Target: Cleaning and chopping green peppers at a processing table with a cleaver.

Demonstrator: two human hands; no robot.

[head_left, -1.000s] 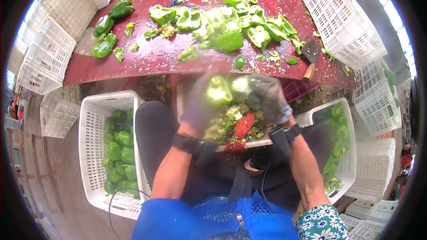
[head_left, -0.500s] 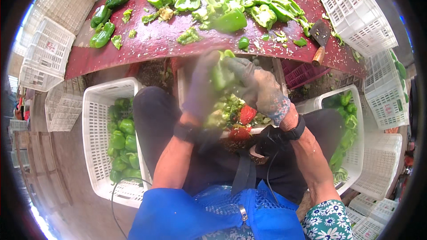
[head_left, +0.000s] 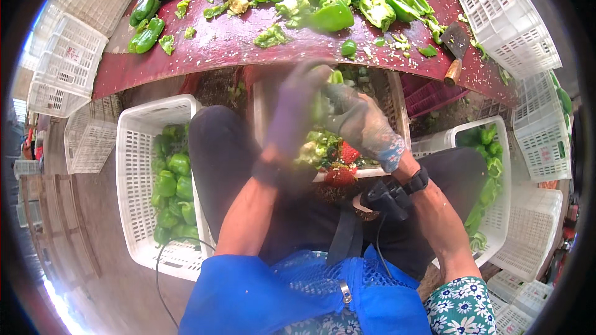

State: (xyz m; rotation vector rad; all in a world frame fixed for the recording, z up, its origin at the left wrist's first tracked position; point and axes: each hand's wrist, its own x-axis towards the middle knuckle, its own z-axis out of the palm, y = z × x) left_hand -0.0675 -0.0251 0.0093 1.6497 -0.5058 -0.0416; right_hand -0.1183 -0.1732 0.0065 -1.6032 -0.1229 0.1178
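Note:
Between my two hands is a green bell pepper point(head_left: 320, 108), blurred and partly hidden by the gloves. My left hand point(head_left: 297, 105), in a purplish glove smeared by motion, is closed against its left side. The fingers of my right hand point(head_left: 366, 125), in a grey, stained glove, are closed round its right side. Both hands are over a white crate point(head_left: 401, 96) set between my knees. Inside lie pale green pepper scraps point(head_left: 313, 149) and red pieces point(head_left: 340, 177).
Halved peppers point(head_left: 332, 17) and whole ones point(head_left: 146, 36) lie on the red table point(head_left: 205, 49), with a cleaver point(head_left: 454, 56) at its right edge. White crates of green peppers stand left point(head_left: 127, 167) and right point(head_left: 501, 211). A black cable point(head_left: 160, 260) loops by my left side.
My hands and the bell pepper have shifted slightly; the left glove is more upright and the pepper is more hidden. The whole view has moved a little.

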